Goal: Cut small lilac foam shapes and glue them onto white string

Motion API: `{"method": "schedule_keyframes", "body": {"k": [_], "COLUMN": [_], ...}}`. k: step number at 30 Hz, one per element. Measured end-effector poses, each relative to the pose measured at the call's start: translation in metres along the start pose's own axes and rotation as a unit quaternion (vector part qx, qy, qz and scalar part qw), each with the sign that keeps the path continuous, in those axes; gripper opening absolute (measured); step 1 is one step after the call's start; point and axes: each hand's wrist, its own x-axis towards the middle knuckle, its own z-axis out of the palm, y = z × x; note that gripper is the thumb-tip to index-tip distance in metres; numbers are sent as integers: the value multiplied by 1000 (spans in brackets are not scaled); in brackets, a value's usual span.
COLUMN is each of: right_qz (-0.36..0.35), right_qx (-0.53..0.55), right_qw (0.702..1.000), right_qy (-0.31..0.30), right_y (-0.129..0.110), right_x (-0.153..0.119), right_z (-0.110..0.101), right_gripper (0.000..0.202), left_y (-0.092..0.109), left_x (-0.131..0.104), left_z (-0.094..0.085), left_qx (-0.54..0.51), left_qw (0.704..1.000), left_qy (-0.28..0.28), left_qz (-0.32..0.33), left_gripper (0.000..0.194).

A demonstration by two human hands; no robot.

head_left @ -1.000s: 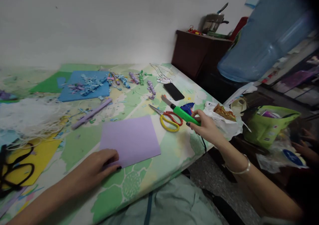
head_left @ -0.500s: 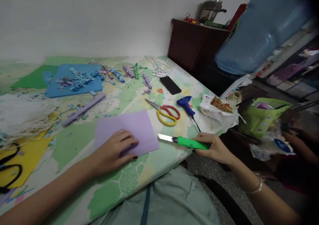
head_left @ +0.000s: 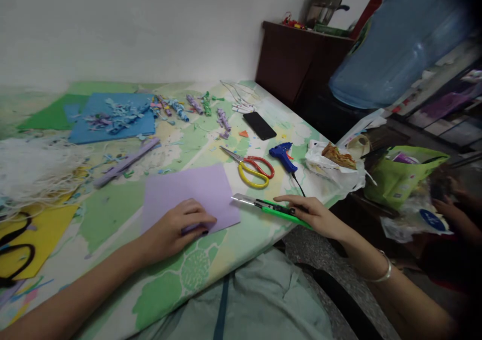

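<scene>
A purple sheet [head_left: 181,189] lies near the table's front edge. My left hand [head_left: 176,227] rests on its lower part with fingers curled, pressing on the paper. My right hand [head_left: 311,214] is wrapped round a green utility knife [head_left: 276,209], its blade extended and pointing left, with the tip over the sheet's right edge. Whether the blade touches the paper cannot be made out. Just beyond the knife are scissors [head_left: 254,172] with red and yellow handles and a blue glue gun [head_left: 284,156].
A phone [head_left: 259,125] lies farther back. Blue sheets [head_left: 139,129] bear paper scraps; white string [head_left: 33,174] and yellow paper [head_left: 48,239] are at the left. Wrapped food [head_left: 339,156] sits at the right edge, near a large water bottle [head_left: 387,53]. Another person's hand [head_left: 448,207] shows far right.
The knife has turned in my right hand, and its blade has moved left and up to the sheet's right edge. My left hand has shifted slightly right on the paper.
</scene>
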Motion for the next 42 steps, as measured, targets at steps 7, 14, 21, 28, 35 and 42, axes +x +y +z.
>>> {"method": "schedule_keyframes", "body": {"k": [7, 14, 21, 28, 35, 42], "right_qz": [-46, -86, -103, -121, -143, -147], "right_qx": [-44, -108, -149, -197, -206, -200], "right_qw": [997, 989, 982, 972, 968, 968], "right_qy": [-31, -44, -45, -30, 22, 39], "right_y": [-5, 2, 2, 6, 11, 13], "right_x": [7, 6, 0, -4, -13, -16], "right_z": [-3, -12, -20, -17, -10, -4], "right_gripper": [44, 43, 39, 40, 36, 37], "left_y": [-7, -9, -5, -8, -14, -15], "left_x": [-1, -2, 2, 11, 19, 24], "left_z": [1, 2, 1, -3, -6, -6], "left_qx": [-5, 8, 152, 215, 201, 203], "left_qw": [998, 999, 987, 966, 969, 967], "left_qy": [17, 14, -8, -110, -116, -122], "left_qz": [56, 49, 58, 89, 83, 96], "left_gripper": [28, 28, 42, 57, 58, 57]}}
